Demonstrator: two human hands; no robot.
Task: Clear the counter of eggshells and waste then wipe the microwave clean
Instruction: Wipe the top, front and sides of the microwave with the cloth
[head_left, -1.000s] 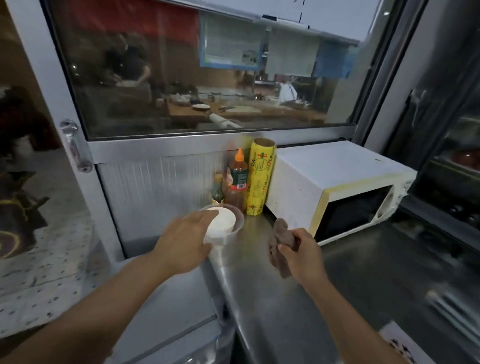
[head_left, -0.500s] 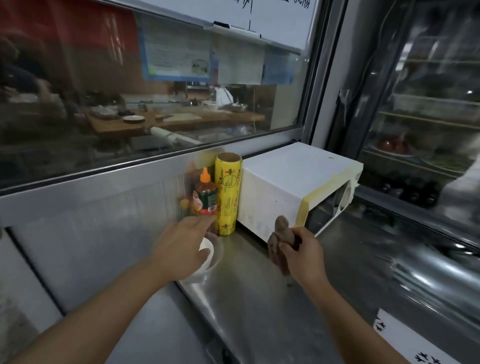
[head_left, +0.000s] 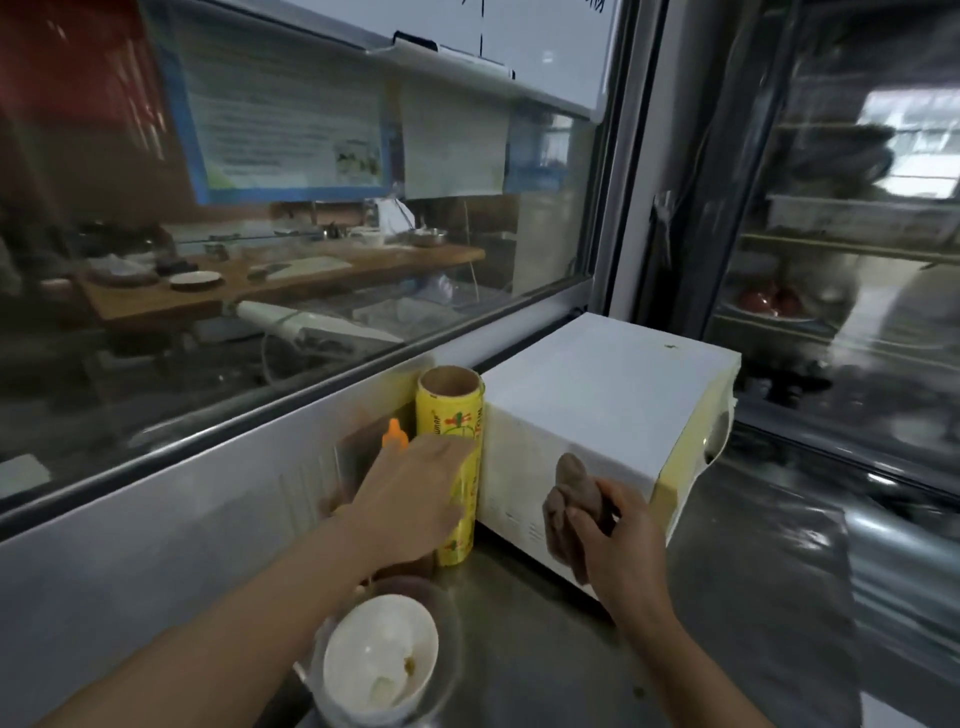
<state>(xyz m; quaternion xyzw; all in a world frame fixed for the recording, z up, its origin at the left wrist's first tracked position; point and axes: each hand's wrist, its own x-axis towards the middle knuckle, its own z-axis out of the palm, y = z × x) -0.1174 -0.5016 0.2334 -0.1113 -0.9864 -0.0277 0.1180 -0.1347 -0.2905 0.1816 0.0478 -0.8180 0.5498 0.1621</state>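
Observation:
A white microwave (head_left: 597, 395) with a yellowed front stands on the steel counter (head_left: 727, 597) under the window. My right hand (head_left: 618, 540) grips a crumpled brown cloth (head_left: 569, 499) and holds it against the microwave's left side wall. My left hand (head_left: 410, 493), fingers straight, reaches to the yellow cling-film roll (head_left: 451, 431) standing beside the microwave and touches it. A white bowl (head_left: 382, 652) with a few scraps sits inside a clear bowl near the counter's front edge, below my left forearm.
An orange-capped sauce bottle (head_left: 395, 434) stands behind my left hand against the steel wall panel. A large window runs along the back. A glass-door fridge (head_left: 852, 234) stands to the right of the microwave. Bare counter lies in front of the microwave.
My left hand has let go of the bowl, which now sits on the counter, and moved up to the yellow roll. My right hand has brought the cloth against the microwave's side.

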